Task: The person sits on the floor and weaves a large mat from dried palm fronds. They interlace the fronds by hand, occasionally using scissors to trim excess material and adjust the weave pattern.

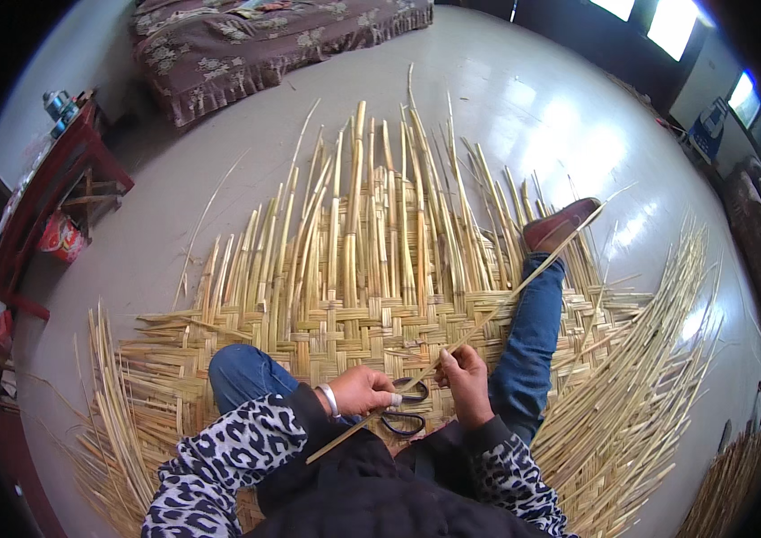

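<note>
A long, narrow split-reed strip point(337, 443) runs slantwise from my lap up past my right knee. Fingers of my left hand point(363, 392), closed in a pinch, grip it near its lower end. Farther along, my right hand point(467, 384) pinches the same strip between thumb and fingers. Below and between both hands lie scissors with black loop handles point(406, 434); their blades are hidden. Under me spreads a partly woven reed mat point(345, 325), with loose strip ends fanning out on the far side. My legs rest on it, one stretched forward.
Long loose strips point(640, 394) lie heaped on the right, and more point(121, 421) on the left. A bed with a brown floral cover point(246, 54) stands at the far left. Beside the left wall is a red table point(53, 193). A dark bundle of stalks point(735, 480) sits at lower right.
</note>
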The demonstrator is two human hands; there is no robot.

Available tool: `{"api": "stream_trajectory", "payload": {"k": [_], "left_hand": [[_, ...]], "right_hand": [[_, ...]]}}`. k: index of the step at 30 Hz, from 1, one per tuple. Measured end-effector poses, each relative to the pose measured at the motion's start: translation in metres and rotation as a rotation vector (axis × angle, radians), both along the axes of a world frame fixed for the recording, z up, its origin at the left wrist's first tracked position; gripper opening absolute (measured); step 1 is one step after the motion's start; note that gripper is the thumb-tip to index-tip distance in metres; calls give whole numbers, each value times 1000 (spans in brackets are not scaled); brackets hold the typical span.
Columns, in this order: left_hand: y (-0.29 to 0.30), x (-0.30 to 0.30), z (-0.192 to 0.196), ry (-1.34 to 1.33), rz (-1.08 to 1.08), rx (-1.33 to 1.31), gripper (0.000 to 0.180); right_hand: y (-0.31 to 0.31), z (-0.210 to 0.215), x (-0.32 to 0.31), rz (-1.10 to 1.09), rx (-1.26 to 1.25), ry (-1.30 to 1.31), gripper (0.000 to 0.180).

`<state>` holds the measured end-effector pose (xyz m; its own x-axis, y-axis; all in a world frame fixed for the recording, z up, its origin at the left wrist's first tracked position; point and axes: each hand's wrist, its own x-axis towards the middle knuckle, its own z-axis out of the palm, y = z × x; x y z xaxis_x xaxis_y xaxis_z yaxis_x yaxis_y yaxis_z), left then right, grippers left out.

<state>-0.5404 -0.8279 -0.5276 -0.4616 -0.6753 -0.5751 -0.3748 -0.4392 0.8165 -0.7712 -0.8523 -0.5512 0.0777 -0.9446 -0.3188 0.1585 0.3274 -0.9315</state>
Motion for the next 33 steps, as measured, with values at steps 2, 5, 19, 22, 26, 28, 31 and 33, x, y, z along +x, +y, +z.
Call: {"api": "stream_trajectory", "payload": {"k": [2, 5, 19, 22, 26, 28, 31, 33], "left_hand": [[5, 0, -1, 35, 45, -56, 22], [9, -5, -9, 50, 100, -155, 21], [10, 5, -12, 351, 218, 223, 21], [16, 2, -4, 559, 312, 382, 25], [18, -5, 0, 665, 289, 425, 29], [16, -7, -3, 569, 283, 372, 29], [1, -9, -11, 438, 268, 351, 31], [-21, -9, -17, 367, 306, 372, 27]], "right_hand": [[5, 2, 7, -23, 42, -73, 16], [16, 4, 17, 65, 206, -172, 15], [21, 22, 21, 190, 297, -330, 13], [22, 31, 20, 195, 310, -489, 16], [28, 38, 15, 223, 273, -425, 13], [17, 43, -8, 174, 158, -296, 13], [-7, 52, -76, 34, 4, -212, 12], [-27, 57, -140, -95, 5, -103, 11]]}}
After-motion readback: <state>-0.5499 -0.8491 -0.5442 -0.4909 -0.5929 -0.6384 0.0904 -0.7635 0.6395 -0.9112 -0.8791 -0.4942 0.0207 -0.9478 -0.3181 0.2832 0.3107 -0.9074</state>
